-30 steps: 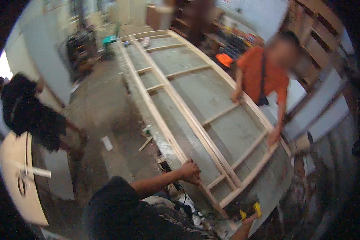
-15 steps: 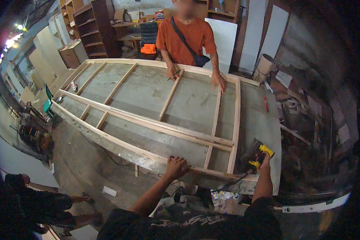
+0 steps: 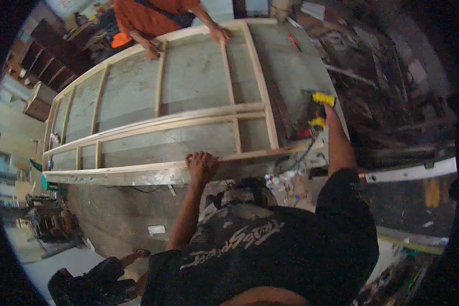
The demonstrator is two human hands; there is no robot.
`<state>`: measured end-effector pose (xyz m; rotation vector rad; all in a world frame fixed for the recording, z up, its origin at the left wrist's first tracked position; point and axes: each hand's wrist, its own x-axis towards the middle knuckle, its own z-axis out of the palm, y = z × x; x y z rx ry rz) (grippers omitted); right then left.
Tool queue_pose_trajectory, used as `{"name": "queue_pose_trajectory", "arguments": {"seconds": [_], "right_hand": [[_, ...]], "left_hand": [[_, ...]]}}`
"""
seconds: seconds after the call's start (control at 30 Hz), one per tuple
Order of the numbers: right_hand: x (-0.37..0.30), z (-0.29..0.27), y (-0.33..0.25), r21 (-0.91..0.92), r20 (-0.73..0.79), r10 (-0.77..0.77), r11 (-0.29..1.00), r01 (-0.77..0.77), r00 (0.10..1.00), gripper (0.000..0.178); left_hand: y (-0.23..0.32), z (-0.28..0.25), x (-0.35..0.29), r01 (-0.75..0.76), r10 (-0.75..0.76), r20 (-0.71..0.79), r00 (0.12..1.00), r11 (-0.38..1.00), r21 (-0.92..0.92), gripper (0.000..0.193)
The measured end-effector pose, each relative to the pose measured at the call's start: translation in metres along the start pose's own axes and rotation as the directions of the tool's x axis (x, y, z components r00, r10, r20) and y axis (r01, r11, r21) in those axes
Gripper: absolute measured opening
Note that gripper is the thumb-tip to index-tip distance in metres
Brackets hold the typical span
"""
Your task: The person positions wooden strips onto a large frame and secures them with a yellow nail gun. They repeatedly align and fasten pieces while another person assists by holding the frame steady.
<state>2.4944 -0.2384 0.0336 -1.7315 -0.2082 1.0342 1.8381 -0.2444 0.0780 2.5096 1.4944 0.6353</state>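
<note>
A large frame of pale wood strips (image 3: 183, 120) lies flat on a grey-topped table. My left hand (image 3: 201, 166) is at its near rail, with the fingers curled over the wood. Off the frame's right end, my right hand (image 3: 329, 112) grips a yellow-and-black power tool (image 3: 324, 98) by its handle. The tool is over the bare table top, apart from the wood; its exact kind is blurred. Something red (image 3: 305, 133) and a dark cord or hose (image 3: 309, 147) show just below it.
Across the table a co-worker in an orange shirt (image 3: 132, 20) has both hands at the far rail and crosspieces. A red object (image 3: 294, 42) lies on the table's right part. Scrap pieces (image 3: 352, 74) are heaped beyond that edge. Another person (image 3: 94, 280) is at lower left.
My view has tilted down and shifted, so the table appears higher and the co-worker's head is out of view. Both my hands keep nearly the same places at the frame and tool.
</note>
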Motion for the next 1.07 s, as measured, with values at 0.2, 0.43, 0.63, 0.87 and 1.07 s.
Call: {"name": "queue_pose_trajectory", "arguments": {"seconds": [0.2, 0.43, 0.63, 0.87, 1.07], "right_hand": [[-0.008, -0.046, -0.013, -0.212, -0.081, -0.077, 0.976, 0.058, 0.994, 0.047], [0.018, -0.070, -0.024, -0.501, -0.022, -0.230, 0.845, 0.189, 0.973, 0.055], [0.042, -0.080, -0.012, -0.625, 0.122, -0.342, 0.702, 0.340, 0.932, 0.067], [0.095, -0.052, -0.007, -0.641, 0.172, -0.594, 0.538, 0.547, 0.786, 0.072], [0.028, -0.045, -0.039, -0.754, 0.097, -0.532, 0.513, 0.411, 0.841, 0.086]], "left_hand": [[0.005, -0.011, 0.000, -0.043, 0.043, 0.003, 0.999, 0.998, 0.041, 0.033], [0.013, -0.015, 0.004, -0.067, 0.068, -0.019, 0.998, 0.997, 0.032, 0.033], [0.023, -0.026, 0.010, -0.036, 0.038, 0.058, 0.998, 0.999, -0.021, 0.028], [0.033, -0.012, 0.012, 0.114, -0.117, 0.038, 0.992, 0.991, 0.063, 0.029], [0.032, -0.007, 0.003, 0.171, -0.180, 0.079, 0.980, 0.979, 0.107, 0.029]]}}
